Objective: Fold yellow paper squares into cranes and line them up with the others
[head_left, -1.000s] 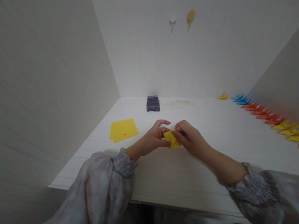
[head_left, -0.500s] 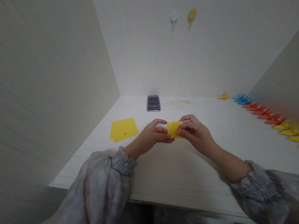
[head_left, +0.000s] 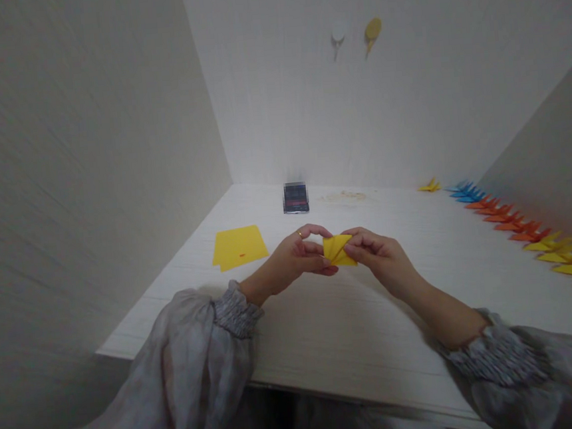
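Note:
A small piece of folded yellow paper [head_left: 338, 250], with slanting creases across its face, is held up above the white table [head_left: 326, 331]. My left hand [head_left: 303, 253] grips its left edge between the fingertips and thumb, with a ring on one finger. On the other side, my right hand [head_left: 377, 253] pinches the right part, its thumb pressing on the front. Left of my left hand lies a stack of yellow paper sheets [head_left: 238, 245] with a small reddish mark on top.
A dark, blurred phone-like device [head_left: 295, 198] stands near the back wall. Down the right side runs a row of folded paper cranes, blue [head_left: 466, 192], orange [head_left: 509, 217] and yellow [head_left: 570, 262]. A single yellow crane [head_left: 430, 186] sits behind. Two hooks [head_left: 373, 30] are on the wall.
The folded paper's front has changed: a flap now stands out with slanting fold lines where it looked flatter. My right fingers have shifted on it; both hands remain on the paper.

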The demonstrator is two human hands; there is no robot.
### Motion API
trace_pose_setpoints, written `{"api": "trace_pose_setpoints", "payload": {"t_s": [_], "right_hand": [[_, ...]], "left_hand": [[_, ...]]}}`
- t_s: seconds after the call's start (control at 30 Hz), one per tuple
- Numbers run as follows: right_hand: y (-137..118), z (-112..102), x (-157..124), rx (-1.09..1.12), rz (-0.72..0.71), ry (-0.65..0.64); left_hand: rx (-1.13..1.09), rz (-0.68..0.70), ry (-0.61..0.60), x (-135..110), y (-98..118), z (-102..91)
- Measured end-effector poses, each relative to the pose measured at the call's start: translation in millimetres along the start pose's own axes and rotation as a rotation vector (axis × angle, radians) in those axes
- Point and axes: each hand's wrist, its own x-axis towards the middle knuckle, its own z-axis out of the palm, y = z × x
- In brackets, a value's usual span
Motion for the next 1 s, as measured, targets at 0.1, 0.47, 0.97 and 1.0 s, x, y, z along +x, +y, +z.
{"api": "trace_pose_setpoints", "payload": {"t_s": [0.1,0.47,0.97,1.0], "right_hand": [[-1,2,0,0.021,0.022,0.009],[-5,11,1,0.117,0.095,0.105],[-10,16,0,0.184,0.141,0.140],[-10,16,0,0.188,0.153,0.148]], "left_hand": [[0.030,-0.023,0.001,0,1,1.7],[0.076,-0.033,0.061,-2,4,5.3],[0.177,0.024,0.157,3,-1,3.5],[0.170,0.019,0.159,3,-1,3.5]]}}
